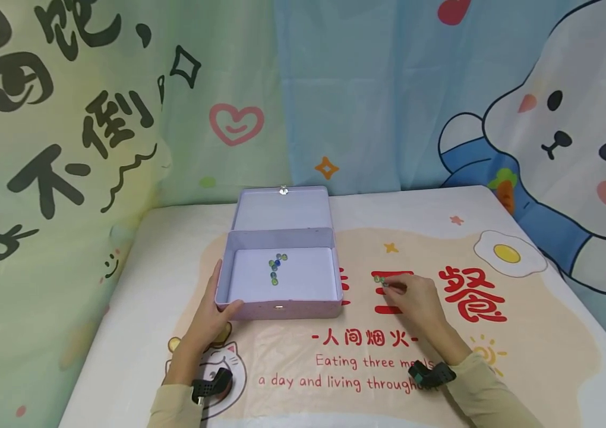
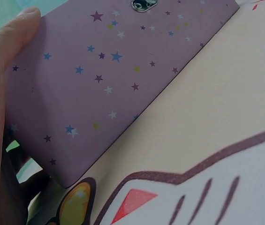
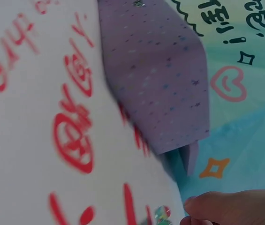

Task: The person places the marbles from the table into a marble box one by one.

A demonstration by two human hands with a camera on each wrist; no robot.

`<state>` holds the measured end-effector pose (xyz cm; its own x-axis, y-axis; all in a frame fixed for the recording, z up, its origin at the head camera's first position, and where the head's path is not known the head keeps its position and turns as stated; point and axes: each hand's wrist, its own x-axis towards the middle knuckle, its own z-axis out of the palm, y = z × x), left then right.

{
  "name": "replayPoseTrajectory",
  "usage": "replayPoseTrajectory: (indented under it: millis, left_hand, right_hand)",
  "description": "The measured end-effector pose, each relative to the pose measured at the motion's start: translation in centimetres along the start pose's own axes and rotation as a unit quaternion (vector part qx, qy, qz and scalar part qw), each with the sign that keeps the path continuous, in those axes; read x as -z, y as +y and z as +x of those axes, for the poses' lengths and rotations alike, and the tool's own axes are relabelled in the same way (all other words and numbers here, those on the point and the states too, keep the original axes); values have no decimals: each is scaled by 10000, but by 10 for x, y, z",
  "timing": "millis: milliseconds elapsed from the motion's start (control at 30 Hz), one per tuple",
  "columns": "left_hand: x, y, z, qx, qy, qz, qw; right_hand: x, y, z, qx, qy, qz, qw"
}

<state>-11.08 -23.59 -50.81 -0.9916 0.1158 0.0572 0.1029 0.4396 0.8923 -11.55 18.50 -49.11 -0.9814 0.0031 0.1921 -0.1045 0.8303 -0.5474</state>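
Observation:
An open lilac metal box (image 1: 289, 310) with printed stars sits on the table, its hinged lid (image 1: 283, 209) tipped back. Several small green and blue glass marbles (image 1: 274, 282) lie inside on the white bottom. My left hand (image 1: 209, 312) grips the box's front left corner, thumb at the front rim and fingers along the left side. Right of the box, my right hand (image 1: 417, 297) reaches down to a few green marbles (image 1: 378, 279) on the tablecloth. Its thumb and index finger are close together right beside these marbles (image 3: 162, 214); I cannot tell whether a marble is between them.
The tablecloth (image 1: 538, 333) carries printed red characters, a fried egg and a cat. A printed curtain (image 1: 346, 89) with a large white cartoon animal hangs directly behind the table. A small metal clasp (image 2: 144, 4) is on the box's front.

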Motion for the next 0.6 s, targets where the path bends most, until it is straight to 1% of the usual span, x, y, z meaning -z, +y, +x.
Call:
replayPoseTrajectory:
  millis: [200,333,500,600]
  left_hand:
    - [0,-1,0,25,6,35,10000]
    - [-1,1,0,54,20,92,9999]
    - [0,1,1,117,13,90,9999]
    - [1,6,-1,186,-21,50,9998]
  right_hand:
    - [2,-11,8,196,48,271,9994]
    - [3,-18,12,300,46,344,9989]
    - [4,-29,15,227,-15,515,9984]
    - [5,-35,17,181,-65,561,9982]
